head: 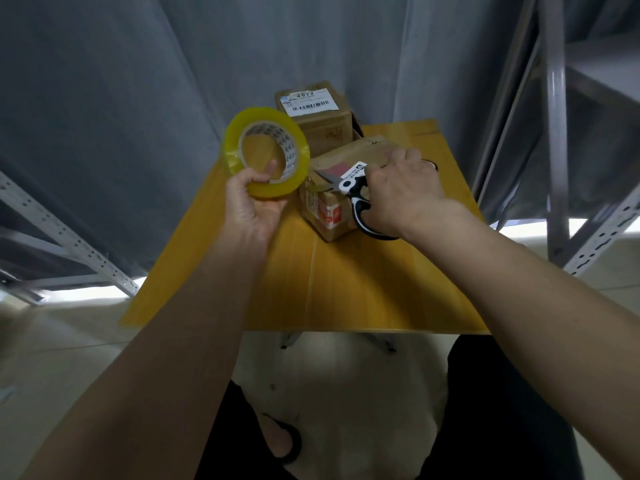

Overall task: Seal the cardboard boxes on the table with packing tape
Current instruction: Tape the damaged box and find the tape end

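Fingers of left hand (pixel 254 199) curl around tape roll (pixel 266 157); right hand (pixel 403 188) grips scissors (pixel 353 192).

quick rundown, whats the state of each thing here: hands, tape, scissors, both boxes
left hand: raised, gripping the tape roll
tape roll: held up, off the table, left of the near box
right hand: gripping the scissors
scissors: blades at the near box's left top edge, pointing left
near box: flaps closed, on the table
far box: closed, label on top
table: holds both boxes

The white label (pixel 307 102) on the far cardboard box (pixel 322 123) reads "4977".
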The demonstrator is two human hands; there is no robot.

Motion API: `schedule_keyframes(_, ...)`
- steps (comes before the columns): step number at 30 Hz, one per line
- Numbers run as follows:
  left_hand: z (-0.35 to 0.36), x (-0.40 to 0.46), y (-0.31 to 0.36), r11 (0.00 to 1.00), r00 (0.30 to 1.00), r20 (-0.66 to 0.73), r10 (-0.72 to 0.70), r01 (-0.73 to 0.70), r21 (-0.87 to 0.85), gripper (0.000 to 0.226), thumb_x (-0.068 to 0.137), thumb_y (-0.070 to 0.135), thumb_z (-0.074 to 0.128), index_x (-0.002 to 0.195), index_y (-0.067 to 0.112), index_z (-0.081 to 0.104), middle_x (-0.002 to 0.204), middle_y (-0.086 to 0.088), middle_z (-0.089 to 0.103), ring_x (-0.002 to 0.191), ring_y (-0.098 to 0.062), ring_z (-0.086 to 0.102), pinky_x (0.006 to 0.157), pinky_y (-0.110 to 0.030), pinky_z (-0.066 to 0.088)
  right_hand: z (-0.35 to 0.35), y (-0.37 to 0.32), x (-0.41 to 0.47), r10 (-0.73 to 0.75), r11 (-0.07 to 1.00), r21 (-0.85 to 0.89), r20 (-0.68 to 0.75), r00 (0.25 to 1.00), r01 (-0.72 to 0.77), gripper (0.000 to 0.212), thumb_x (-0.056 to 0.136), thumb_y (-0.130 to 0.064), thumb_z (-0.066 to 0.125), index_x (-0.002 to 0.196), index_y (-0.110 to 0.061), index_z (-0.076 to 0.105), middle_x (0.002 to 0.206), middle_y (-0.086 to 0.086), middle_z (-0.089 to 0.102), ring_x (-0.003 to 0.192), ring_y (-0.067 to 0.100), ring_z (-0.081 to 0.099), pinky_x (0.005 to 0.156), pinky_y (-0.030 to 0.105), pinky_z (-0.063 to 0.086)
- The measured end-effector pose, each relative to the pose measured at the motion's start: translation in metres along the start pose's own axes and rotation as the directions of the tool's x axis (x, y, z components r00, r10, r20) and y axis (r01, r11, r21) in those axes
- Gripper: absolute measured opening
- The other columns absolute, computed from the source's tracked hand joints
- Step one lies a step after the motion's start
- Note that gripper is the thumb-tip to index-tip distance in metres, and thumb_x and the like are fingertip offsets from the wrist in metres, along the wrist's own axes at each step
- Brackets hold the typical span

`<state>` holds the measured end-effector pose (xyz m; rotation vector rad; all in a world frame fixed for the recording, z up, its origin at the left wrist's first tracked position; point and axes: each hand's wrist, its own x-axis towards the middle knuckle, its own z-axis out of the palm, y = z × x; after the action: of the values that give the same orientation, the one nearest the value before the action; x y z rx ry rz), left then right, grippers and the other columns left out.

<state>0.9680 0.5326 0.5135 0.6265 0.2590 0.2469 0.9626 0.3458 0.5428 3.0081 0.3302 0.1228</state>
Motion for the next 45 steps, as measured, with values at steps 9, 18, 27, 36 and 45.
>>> schedule_keyframes(9, -0.001, -0.001, -0.003, 0.999, 0.999, -0.032, 0.014, -0.015, -0.034, 0.069, 0.052, -0.010, 0.053, 0.116, 0.016, 0.052, 0.103, -0.017, 0.062, 0.106, -0.039, 0.064, 0.091, -0.065, 0.047, 0.006, -0.001, -0.017, 0.007, 0.999, -0.050, -0.078, 0.997, -0.011, 0.044, 0.088, -0.039, 0.055, 0.123, -0.013, 0.052, 0.120, 0.018, 0.050, 0.110, 0.035, 0.048, 0.079, 0.037, 0.035)
schedule_keyframes(18, -0.004, -0.007, -0.004, 0.998, 0.999, -0.046, 0.009, -0.012, -0.059, 0.053, 0.065, -0.013, 0.050, 0.113, 0.009, 0.052, 0.102, -0.019, 0.060, 0.103, -0.043, 0.064, 0.088, -0.065, 0.049, 0.005, -0.009, 0.000, -0.004, 0.993, -0.119, -0.164, 0.986, -0.016, 0.038, 0.086, -0.035, 0.056, 0.118, -0.014, 0.055, 0.118, 0.017, 0.050, 0.106, 0.034, 0.048, 0.081, 0.039, 0.034)
schedule_keyframes(27, -0.004, -0.005, 0.002, 1.000, 1.000, -0.007, 0.012, -0.012, -0.009, 0.064, 0.056, -0.013, 0.051, 0.114, 0.015, 0.052, 0.107, -0.016, 0.058, 0.109, -0.039, 0.061, 0.093, -0.060, 0.048, 0.004, -0.028, 0.022, -0.045, 0.988, -0.152, -0.208, 0.977, 0.013, 0.036, 0.090, -0.033, 0.052, 0.120, -0.014, 0.056, 0.116, 0.017, 0.053, 0.106, 0.034, 0.051, 0.078, 0.039, 0.033)
schedule_keyframes(36, -0.011, -0.007, 0.016, 0.999, 0.998, 0.064, -0.021, 0.019, 0.030, 0.033, 0.053, -0.009, 0.051, 0.079, 0.011, 0.044, 0.108, -0.015, 0.054, 0.101, -0.036, 0.062, 0.096, -0.059, 0.046, 0.002, -0.022, 0.029, -0.108, 0.991, -0.097, -0.217, 0.970, 0.089, 0.017, 0.094, -0.012, 0.053, 0.107, -0.011, 0.063, 0.105, 0.010, 0.064, 0.099, 0.028, 0.061, 0.066, 0.035, 0.037)
schedule_keyframes(45, -0.016, -0.012, 0.020, 0.996, 0.999, 0.033, -0.037, 0.039, -0.084, 0.048, 0.060, -0.006, 0.052, 0.106, 0.008, 0.054, 0.103, -0.016, 0.059, 0.112, -0.037, 0.060, 0.089, -0.066, 0.047, 0.019, -0.005, 0.031, 0.151, 0.828, 0.551, -0.043, 0.988, -0.103, 0.031, 0.088, -0.039, 0.063, 0.108, -0.016, 0.061, 0.100, 0.006, 0.064, 0.087, 0.027, 0.057, 0.067, 0.035, 0.043)
